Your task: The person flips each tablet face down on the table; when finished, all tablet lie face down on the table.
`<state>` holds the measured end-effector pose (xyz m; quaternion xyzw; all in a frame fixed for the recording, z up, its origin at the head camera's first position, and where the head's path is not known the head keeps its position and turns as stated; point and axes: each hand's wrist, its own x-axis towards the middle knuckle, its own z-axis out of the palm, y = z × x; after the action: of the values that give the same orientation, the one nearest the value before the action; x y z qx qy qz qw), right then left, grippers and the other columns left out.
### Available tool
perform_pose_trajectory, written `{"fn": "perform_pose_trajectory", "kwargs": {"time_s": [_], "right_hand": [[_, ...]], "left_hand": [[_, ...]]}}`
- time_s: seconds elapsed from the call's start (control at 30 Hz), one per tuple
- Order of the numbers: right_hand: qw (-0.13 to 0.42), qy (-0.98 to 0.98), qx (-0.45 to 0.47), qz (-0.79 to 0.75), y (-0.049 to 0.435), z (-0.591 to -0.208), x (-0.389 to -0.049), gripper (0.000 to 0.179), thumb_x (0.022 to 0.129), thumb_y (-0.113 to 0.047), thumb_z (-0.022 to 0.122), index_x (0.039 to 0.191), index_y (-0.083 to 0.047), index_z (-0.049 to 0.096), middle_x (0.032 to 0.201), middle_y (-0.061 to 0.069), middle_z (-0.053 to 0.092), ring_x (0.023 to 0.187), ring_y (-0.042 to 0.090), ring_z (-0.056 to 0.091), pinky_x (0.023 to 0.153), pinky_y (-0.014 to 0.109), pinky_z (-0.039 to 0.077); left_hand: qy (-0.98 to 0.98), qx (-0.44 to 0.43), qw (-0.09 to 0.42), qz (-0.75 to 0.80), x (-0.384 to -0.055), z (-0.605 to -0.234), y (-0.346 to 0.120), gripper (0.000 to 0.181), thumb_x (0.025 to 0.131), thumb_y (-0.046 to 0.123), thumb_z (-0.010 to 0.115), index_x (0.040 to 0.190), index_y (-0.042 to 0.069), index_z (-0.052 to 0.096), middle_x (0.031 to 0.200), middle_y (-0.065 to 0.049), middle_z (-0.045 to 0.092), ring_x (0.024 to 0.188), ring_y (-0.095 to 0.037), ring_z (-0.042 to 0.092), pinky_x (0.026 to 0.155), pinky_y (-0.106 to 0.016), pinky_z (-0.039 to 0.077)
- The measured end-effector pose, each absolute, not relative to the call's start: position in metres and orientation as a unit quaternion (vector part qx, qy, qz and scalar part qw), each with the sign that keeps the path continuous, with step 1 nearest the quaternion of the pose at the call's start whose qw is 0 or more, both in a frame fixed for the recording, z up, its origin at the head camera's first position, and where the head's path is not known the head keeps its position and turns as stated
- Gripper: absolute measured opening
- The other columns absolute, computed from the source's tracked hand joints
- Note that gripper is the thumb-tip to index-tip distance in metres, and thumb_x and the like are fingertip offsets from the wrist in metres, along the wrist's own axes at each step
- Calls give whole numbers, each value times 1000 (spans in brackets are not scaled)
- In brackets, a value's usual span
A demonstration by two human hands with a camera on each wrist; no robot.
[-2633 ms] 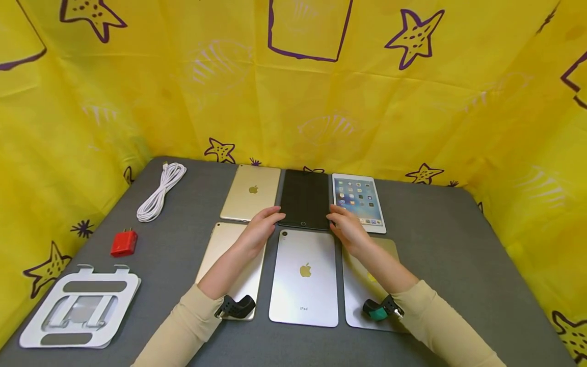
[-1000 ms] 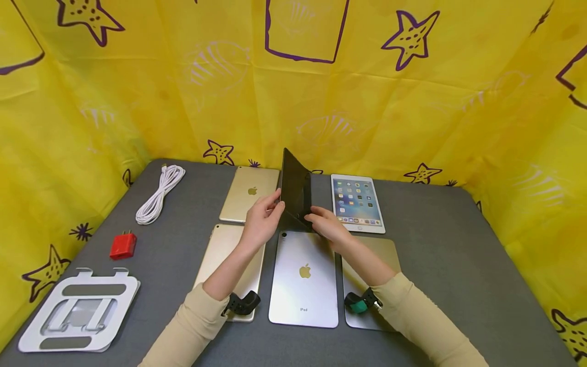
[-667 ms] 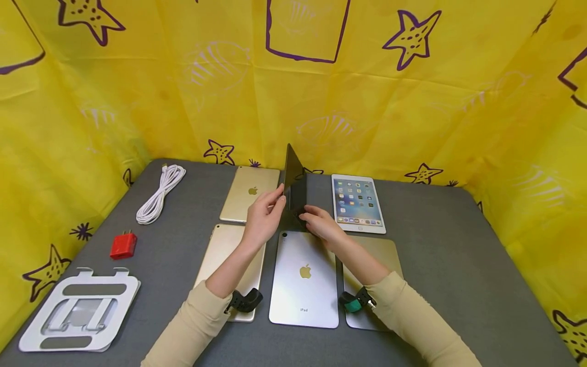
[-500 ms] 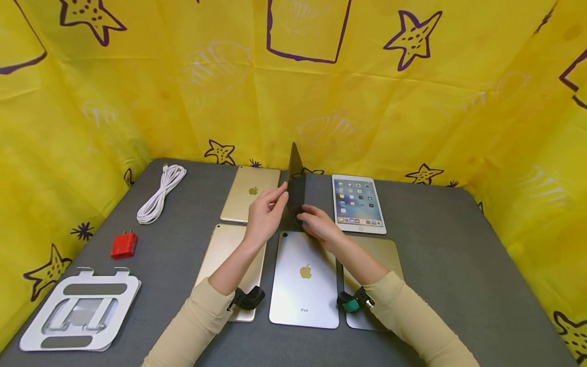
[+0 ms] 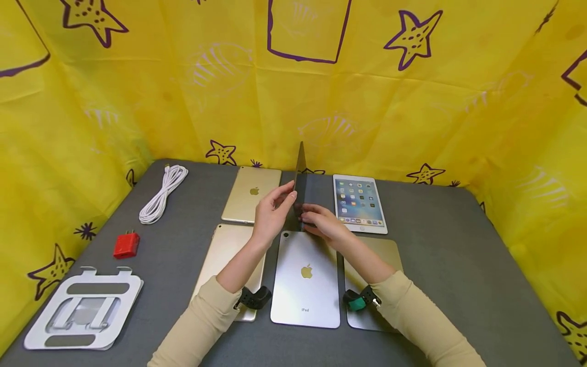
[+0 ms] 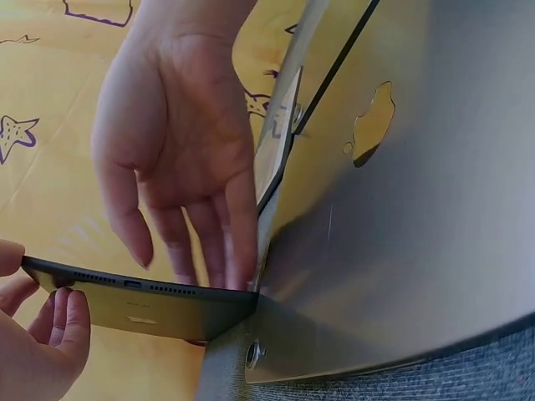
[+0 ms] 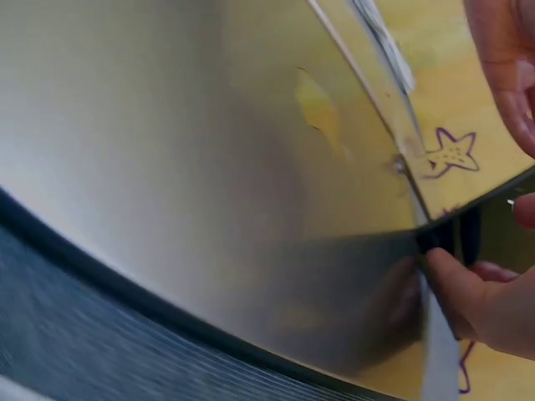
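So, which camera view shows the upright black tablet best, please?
The left wrist view: the black tablet shows its port and speaker holes. The head view has it nearly edge-on; the right wrist view catches only part.

A grey table (image 5: 449,239) supports a white cable (image 5: 161,198), a red plug adapter (image 5: 126,245), a white folding stand (image 5: 103,312), five flat tablets (image 5: 304,295) and a dark tablet (image 5: 300,171) standing on edge.

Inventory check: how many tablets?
6. Far row: gold tablet left, black tablet upright centre, white tablet right. Near row: beige tablet left, silver tablet centre, greyish tablet right.
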<state>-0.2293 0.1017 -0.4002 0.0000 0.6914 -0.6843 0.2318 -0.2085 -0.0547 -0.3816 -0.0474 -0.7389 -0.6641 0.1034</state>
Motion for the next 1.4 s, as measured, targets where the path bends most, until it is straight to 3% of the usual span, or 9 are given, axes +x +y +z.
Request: {"fn": "perform_pose_trajectory", "kwargs": {"time_s": [0.13,0.3,0.43,0.57,0.8,1.03,1.4], "right_hand": [[186,714,-34,-674,108,-389,-236,45,100,-9,45,143,5,42,146,23,42,133,37,41,108,47,36],[69,747,-77,-657,110,-371,-243,37,99,-9,53,135,-1,54,139,17,52,126,36,49,103,45,43],[2,779,-109,-617,108,-362,-245,31,98,-14,58,129,-10,62,132,6,58,116,28,56,97,42,46],[-31,798,-128,-588,104,-357,-245,28,97,-18,61,124,-14,65,126,1,60,111,21,55,93,43,45],[-44,814,-109,-569,101,-356,-249,31,95,-23,64,123,-11,66,124,3,60,114,22,53,94,44,45],[-29,809,-90,-580,102,-359,-251,35,94,-28,66,125,-13,65,125,0,61,114,20,54,93,43,47],[-23,787,-91,-610,106,-362,-250,35,93,-27,67,125,-13,65,128,6,62,113,20,58,95,40,48]], "left_hand": [[-730,-41,98,-675,-210,-383,-52,36,95,23,65,129,11,64,122,-10,65,103,-24,61,92,-41,48],[-716,-25,89,-692,-211,-384,-48,36,94,23,67,125,7,64,119,-11,65,102,-29,60,86,-34,49],[-707,-12,73,-704,-211,-384,-46,36,93,26,68,124,7,64,117,-8,65,99,-28,59,79,-27,48],[-704,-14,67,-706,-211,-384,-44,38,93,27,68,125,7,63,119,-9,64,96,-24,58,78,-24,47],[-703,-10,52,-709,-205,-376,-39,39,95,20,66,127,0,58,123,-16,62,99,-25,59,78,-22,48],[-697,2,57,-715,-211,-388,-36,35,92,29,70,118,7,62,113,-7,64,95,-22,60,79,-28,51],[-684,22,9,-729,-212,-388,-36,39,92,32,68,120,6,59,115,-8,63,106,-31,58,86,-33,51]]}}
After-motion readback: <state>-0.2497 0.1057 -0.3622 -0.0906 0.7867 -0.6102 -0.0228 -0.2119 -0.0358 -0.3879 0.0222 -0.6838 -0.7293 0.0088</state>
